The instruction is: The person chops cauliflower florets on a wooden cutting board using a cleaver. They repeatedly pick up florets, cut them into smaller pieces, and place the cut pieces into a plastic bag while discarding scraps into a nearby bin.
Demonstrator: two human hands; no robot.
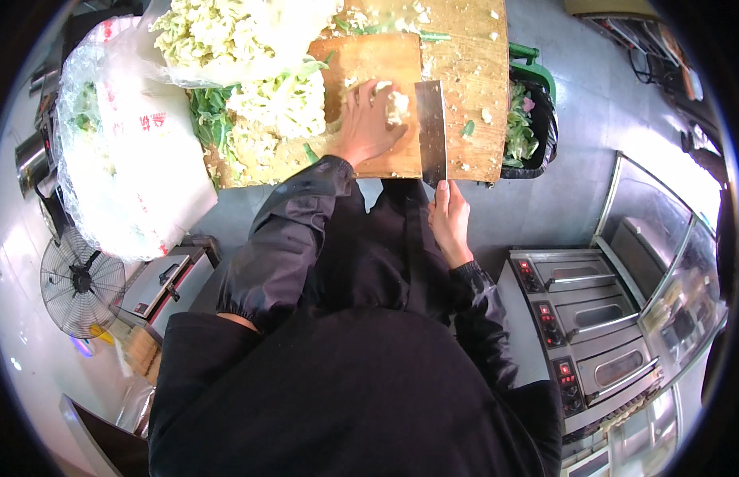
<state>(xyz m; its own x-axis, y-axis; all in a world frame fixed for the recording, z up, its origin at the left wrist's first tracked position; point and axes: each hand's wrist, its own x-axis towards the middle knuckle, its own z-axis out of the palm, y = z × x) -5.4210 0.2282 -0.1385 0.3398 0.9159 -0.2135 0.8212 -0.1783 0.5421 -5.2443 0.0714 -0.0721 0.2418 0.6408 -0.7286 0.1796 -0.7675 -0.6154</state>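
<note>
Left hand point(368, 123) presses cauliflower point(395, 103) flat on the cutting board point(377, 60), upper centre; right hand point(449, 215) grips the cleaver point(431, 127). Best keep fingertips curled back.

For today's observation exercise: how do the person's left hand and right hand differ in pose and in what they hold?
The left hand lies spread on the cutting board, pressing down a cauliflower piece; the right hand is off the board, gripping the cleaver handle. The left hand reaches farther forward than the right hand. Both are bare, in dark sleeves.
</note>
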